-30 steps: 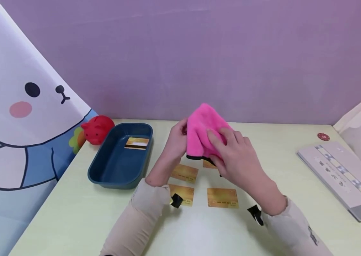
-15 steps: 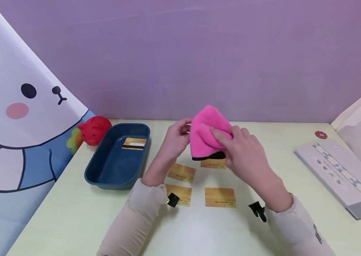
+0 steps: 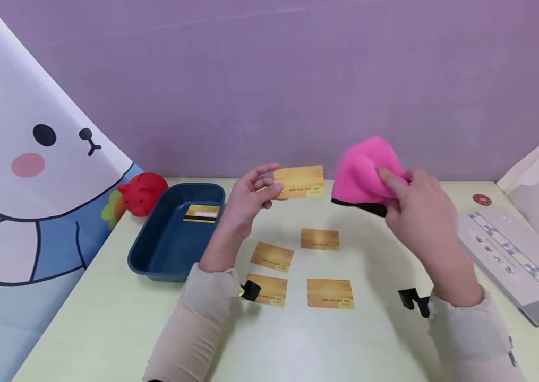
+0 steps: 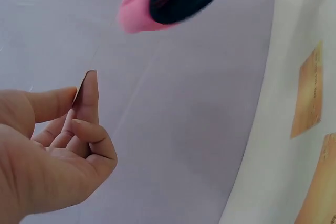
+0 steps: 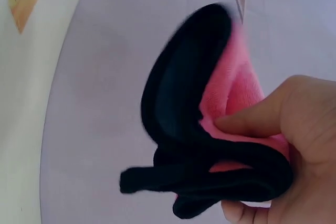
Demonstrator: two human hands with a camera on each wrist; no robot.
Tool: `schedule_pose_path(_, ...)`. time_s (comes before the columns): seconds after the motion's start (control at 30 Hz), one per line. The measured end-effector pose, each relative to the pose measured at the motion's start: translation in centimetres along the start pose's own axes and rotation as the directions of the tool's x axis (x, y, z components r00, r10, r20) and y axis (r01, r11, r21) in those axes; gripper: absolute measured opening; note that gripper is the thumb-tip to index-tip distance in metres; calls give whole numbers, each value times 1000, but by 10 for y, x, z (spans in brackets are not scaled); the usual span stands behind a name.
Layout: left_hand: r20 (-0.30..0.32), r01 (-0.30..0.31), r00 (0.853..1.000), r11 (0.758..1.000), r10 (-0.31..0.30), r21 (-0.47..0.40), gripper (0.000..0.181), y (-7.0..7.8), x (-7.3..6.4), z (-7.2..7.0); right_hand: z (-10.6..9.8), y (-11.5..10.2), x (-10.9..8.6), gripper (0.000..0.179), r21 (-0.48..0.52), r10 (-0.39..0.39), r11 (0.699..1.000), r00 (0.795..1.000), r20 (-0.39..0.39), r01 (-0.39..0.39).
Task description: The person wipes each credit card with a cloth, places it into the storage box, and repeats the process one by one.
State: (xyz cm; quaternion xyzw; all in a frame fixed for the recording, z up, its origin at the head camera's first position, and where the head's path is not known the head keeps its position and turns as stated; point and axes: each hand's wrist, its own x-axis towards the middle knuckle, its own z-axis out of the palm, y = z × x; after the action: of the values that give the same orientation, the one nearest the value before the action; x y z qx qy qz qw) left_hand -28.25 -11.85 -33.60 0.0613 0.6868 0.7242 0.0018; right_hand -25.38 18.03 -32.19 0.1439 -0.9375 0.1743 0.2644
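Between thumb and fingers my left hand [image 3: 245, 199] pinches a gold bank card [image 3: 299, 182], raised above the table with its printed face toward me. In the left wrist view the card [image 4: 80, 92] shows only as a thin edge. My right hand [image 3: 424, 223] grips a bunched pink cloth [image 3: 369, 170] with a black border, held up to the right and apart from the card. The right wrist view shows the cloth [image 5: 239, 90] folded, its dark edging looping outward under the thumb. Several more gold cards, one of them this card [image 3: 320, 239], lie face up on the table below.
A blue tray [image 3: 152, 265] on the left holds another gold card [image 3: 200, 213], stripe side up. Behind it sits a red piggy bank [image 3: 144, 193]. On the right lie a grey-white box [image 3: 513, 260] and a red poker chip [image 3: 481, 199]. A purple backdrop [image 3: 269, 90] stands behind the table.
The pink cloth has moved right and up with my right hand, away from the left hand. The card in my left hand, earlier hidden by the cloth, is now uncovered.
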Motion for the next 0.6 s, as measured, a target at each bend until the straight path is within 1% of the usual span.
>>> schedule_pose_path(0.1,-44,6,999,1000,-7,-3,43,1,1,-3,-4,2,1,54,19,57,998,998,-37,-56)
schedule_pose_path(0.17,-75,-4,997,1000,5,13,42,0,2,-2,-6,0,1,53,46,67,997,995,-80,-63)
schedule_pose_path(0.23,-95,-20,995,999,23,34,41,-2,3,0,-7,-4,2,52,80,49,996,990,-135,-39)
schedule_pose_path(0.33,-105,-46,993,996,54,78,41,-6,5,4,-5,-13,2,48,120,-19,992,973,-231,48)
schedule_pose_path(0.43,-111,-57,991,992,69,112,40,-10,5,9,1,-25,2,45,152,-111,975,950,-292,161)
schedule_pose_path(0.53,-105,-70,991,988,85,138,38,-13,5,15,9,-35,1,43,159,-210,949,922,-325,272)
schedule_pose_path(0.6,-83,-86,992,985,99,148,38,-13,4,19,14,-40,1,42,149,-277,929,902,-330,340)
